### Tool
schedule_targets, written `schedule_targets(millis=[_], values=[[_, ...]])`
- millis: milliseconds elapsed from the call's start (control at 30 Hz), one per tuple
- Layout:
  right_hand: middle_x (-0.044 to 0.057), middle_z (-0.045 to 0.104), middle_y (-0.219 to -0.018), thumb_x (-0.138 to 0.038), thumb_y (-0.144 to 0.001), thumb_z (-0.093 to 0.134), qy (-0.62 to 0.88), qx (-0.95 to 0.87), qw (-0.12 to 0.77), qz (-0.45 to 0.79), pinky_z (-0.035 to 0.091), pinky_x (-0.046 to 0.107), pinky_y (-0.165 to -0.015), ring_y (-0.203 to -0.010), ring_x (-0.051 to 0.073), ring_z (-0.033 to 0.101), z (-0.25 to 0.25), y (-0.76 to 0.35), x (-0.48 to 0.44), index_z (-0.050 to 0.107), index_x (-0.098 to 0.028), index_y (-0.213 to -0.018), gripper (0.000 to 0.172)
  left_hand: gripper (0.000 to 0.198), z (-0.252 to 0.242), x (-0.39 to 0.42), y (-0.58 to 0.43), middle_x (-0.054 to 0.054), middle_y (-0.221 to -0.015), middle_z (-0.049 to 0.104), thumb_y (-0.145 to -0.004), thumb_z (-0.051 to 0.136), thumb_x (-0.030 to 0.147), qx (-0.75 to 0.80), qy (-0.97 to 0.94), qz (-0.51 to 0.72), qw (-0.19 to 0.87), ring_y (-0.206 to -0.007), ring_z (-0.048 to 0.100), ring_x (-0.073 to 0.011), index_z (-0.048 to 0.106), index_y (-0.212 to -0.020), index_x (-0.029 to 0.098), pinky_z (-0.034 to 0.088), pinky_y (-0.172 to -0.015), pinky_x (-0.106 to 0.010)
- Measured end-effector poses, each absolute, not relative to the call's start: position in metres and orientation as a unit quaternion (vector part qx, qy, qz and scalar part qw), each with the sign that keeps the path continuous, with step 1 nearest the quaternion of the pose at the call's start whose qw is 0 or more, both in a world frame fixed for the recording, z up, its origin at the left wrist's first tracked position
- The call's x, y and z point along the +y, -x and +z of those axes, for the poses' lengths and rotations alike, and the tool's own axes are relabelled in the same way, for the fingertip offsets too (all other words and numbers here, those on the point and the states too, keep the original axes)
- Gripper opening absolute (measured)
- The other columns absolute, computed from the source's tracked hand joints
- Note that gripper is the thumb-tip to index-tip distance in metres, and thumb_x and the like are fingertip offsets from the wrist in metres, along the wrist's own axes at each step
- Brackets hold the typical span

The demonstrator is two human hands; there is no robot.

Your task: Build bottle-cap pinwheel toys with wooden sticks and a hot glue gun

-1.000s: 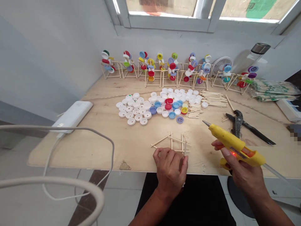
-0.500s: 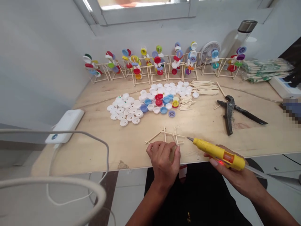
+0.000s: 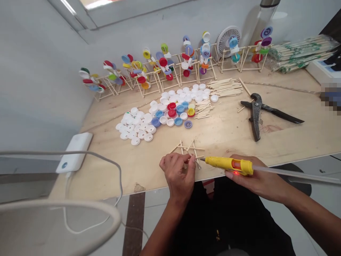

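My left hand (image 3: 178, 174) sits at the table's front edge, its fingers pinched on the near side of a small frame of crossed wooden sticks (image 3: 188, 151). The fingers hide part of that frame. My right hand (image 3: 250, 174) grips a yellow hot glue gun (image 3: 229, 164) by its body, with a red light glowing. A clear glue stick (image 3: 293, 174) runs out of its back. The gun lies almost level, its metal nozzle right beside the sticks; I cannot tell whether it touches them.
Loose white and coloured bottle caps (image 3: 154, 117) and short sticks (image 3: 225, 88) lie beyond the hands. Black pliers (image 3: 255, 113) rest to the right. Several stick-and-cap figures (image 3: 165, 67) line the back of the plywood table (image 3: 106, 170). A white power bank (image 3: 74, 153) sits at left.
The glue gun has swung from tilted to nearly level and moved left, its nozzle now close to the stick frame. The view has turned, shifting the table up and left.
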State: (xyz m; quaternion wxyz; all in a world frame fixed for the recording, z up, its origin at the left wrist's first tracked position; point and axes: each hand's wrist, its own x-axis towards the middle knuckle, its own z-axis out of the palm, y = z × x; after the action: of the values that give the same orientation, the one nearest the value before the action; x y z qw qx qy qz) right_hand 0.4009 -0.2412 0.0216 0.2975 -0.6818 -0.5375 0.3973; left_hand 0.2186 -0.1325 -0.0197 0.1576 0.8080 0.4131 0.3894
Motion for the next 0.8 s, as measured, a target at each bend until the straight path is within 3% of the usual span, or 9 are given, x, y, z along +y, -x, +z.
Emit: schedule_targets(millis=[167,400,800], values=[[0.000,0.060,-0.073,-0.043,-0.084,0.056,0.683,-0.540,0.295,0.394,0.045,0.027,-0.058,-0.067,0.019,0.059,0.022,-0.408,-0.231,0.061,-0.023,-0.076,0.022,0.015,-0.021,-0.132,-0.219,0.001,-0.063,0.059,-0.081,0.060,0.020,0.410,-0.811,0.386,0.155,-0.072,0.051,-0.0158,0.056,-0.067,0.019,0.035,-0.079,-0.037],[0.000,0.062,-0.075,-0.044,-0.082,0.057,0.679,-0.546,0.240,0.427,0.041,0.023,-0.050,-0.059,0.016,0.057,0.024,-0.415,-0.218,0.067,-0.023,-0.087,0.024,0.015,-0.020,-0.132,-0.218,0.002,-0.063,0.058,-0.081,0.060,0.018,0.406,-0.814,0.383,0.159,-0.071,0.050,-0.0152,0.055,-0.067,0.019,0.035,-0.078,-0.036],[-0.001,0.060,-0.074,-0.037,-0.083,0.058,0.649,-0.568,0.235,0.448,0.038,0.022,-0.050,-0.057,0.014,0.054,0.028,-0.417,-0.208,0.064,-0.022,-0.082,0.017,0.015,-0.023,-0.129,-0.217,0.001,-0.065,0.057,-0.081,0.058,0.017,0.397,-0.822,0.376,0.157,-0.072,0.050,-0.0155,0.053,-0.068,0.020,0.036,-0.078,-0.036]])
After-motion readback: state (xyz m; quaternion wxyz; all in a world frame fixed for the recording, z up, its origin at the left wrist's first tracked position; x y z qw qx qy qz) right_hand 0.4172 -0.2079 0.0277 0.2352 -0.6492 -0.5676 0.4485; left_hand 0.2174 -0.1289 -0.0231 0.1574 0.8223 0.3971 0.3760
